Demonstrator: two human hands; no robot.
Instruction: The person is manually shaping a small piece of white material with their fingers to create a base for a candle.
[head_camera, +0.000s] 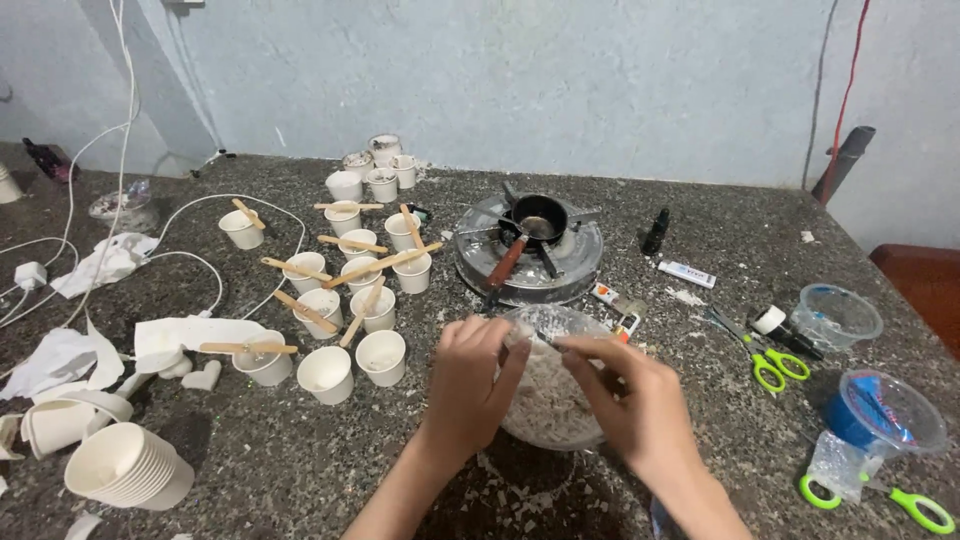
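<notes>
My left hand (470, 385) and my right hand (625, 395) meet over a clear plastic bowl (548, 415) filled with white flakes on the speckled stone counter. The fingers of both hands pinch together at the bowl's far rim, on something small that I cannot make out. Just beyond the bowl stands a round metal stove (528, 250) with a small dark pan (538, 218) and its brown handle. To the left sit several small white paper cups (327, 372), many with wooden sticks (380, 262) laid across them.
A stack of white cups (125, 465) lies at the near left among torn paper and white cables (190, 260). On the right are green-handled scissors (770, 365), a second pair (905, 500), two clear plastic containers (835, 315), a small dark bottle (655, 232) and a white tube (688, 274).
</notes>
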